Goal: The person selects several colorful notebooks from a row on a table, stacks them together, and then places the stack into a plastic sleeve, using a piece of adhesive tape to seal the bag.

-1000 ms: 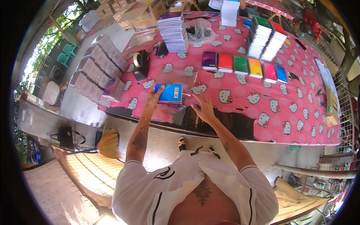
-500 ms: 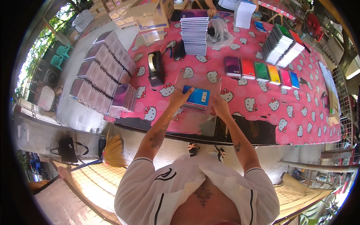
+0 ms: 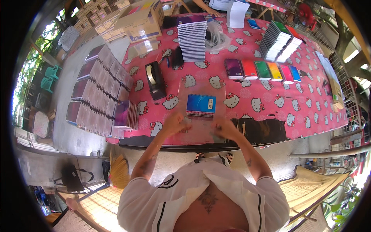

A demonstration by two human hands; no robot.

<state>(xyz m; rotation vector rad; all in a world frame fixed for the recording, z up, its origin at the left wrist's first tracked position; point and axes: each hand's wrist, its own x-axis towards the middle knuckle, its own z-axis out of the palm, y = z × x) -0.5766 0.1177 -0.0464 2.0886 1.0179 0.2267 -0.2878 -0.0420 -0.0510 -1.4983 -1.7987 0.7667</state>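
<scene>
A small stack of spiral notebooks with a blue cover on top (image 3: 201,103) lies on a clear plastic sheet (image 3: 202,86) near the table's front edge. My left hand (image 3: 177,123) is closed at the sheet's near left side, just below the stack. Opposite it, my right hand (image 3: 225,128) is closed at the near right side. Both seem to pinch the plastic, though its edge is hard to see and the fingertips are slightly blurred. Neither hand touches the notebooks.
Left of the sheet stands a black tape dispenser (image 3: 155,81). Wrapped notebook stacks (image 3: 102,87) line the table's left side. A tall notebook stack (image 3: 192,40) stands behind. Colourful notebooks (image 3: 262,70) form a row at right. Another person's hand (image 3: 211,11) rests at the far edge.
My left hand has let go of the blue-topped notebook stack and drawn back toward me. My right hand has also come nearer, to the sheet's near side. The view has shifted slightly.
</scene>
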